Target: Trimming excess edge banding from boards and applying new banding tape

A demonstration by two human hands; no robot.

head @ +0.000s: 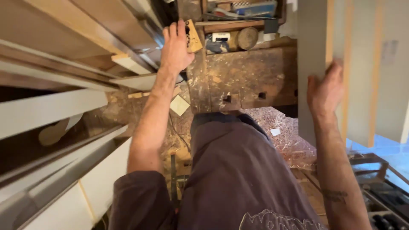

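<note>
The head camera looks straight down my body at a workshop floor. My left hand (pixel 175 44) is stretched forward and grips a small tan wooden block (pixel 193 37) with dark holes in it, just left of a worn wooden workbench (pixel 251 76). My right hand (pixel 326 91) presses its palm and fingers against the edge of a tall grey-white panel (pixel 313 51) that stands upright at the right. My dark trousers and shirt (pixel 238 170) fill the lower middle.
Long white and wooden boards (pixel 55 106) lean in a stack at the left. Wood shavings (pixel 285 136) and small offcuts (pixel 179 105) litter the floor. Tools and a round wooden piece (pixel 247 37) lie on the bench shelf. A case of tools (pixel 383 200) sits at the lower right.
</note>
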